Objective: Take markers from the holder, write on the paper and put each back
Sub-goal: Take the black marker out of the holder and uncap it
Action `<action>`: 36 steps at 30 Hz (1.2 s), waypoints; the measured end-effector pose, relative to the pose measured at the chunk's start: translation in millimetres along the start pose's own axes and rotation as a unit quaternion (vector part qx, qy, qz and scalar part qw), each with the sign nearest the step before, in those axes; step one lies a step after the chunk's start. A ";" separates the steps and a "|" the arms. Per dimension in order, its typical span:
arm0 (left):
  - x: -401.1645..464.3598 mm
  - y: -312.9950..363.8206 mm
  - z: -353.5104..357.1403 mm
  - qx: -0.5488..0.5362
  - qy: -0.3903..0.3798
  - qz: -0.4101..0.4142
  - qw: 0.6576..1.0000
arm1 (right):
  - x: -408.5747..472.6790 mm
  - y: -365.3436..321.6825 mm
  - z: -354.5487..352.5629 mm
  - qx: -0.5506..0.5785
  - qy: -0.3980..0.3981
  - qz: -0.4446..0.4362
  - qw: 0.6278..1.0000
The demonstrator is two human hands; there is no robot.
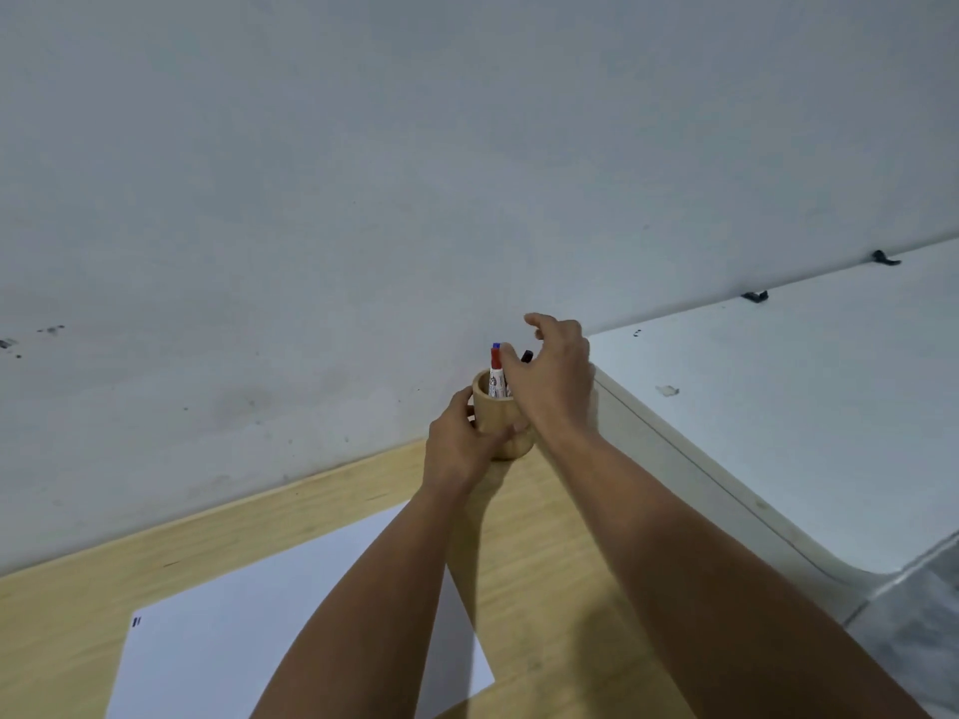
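A round wooden holder (497, 413) stands on the wooden table (218, 542) at its far edge, close to the wall. My left hand (459, 443) is wrapped around its left side and base. Markers stand in it: a red-capped one (496, 373) with a blue one behind it, and a black tip (527, 356) further right. My right hand (558, 378) hovers over the holder's right side, fingers curled at the markers; its grip is hidden. A white paper sheet (249, 630) lies near me, with small blue marks (136, 622) at its left corner.
A grey-white wall (363, 199) rises directly behind the holder. To the right stands a white surface (778, 417) with a rounded edge, carrying two small black clips (755, 296). Grey floor tile (923, 625) shows at the lower right.
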State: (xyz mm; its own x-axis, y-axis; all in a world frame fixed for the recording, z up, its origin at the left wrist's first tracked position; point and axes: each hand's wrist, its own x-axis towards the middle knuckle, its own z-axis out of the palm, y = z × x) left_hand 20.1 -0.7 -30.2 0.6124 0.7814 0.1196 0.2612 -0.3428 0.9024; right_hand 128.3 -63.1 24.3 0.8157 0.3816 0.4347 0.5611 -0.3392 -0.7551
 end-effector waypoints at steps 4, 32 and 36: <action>-3.0 -0.7 4.6 -0.026 0.003 0.000 1.000 | 1.1 12.1 1.6 -0.039 -0.064 0.118 0.990; -142.8 -18.2 -253.4 0.009 0.114 -0.005 0.993 | -184.1 -152.9 34.5 0.255 -0.483 -0.009 0.838; -161.0 -46.5 -305.0 0.073 0.147 -0.033 0.986 | -219.8 -180.4 60.4 0.243 -0.516 -0.052 0.820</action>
State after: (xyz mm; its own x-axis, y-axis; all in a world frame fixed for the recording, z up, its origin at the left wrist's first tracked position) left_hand -318.2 48.5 34.9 0.3534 0.9145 0.1970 0.4107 -0.3409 0.8456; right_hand -160.8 -33.8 35.2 0.0732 0.9960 0.0515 0.2921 0.0279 -0.9560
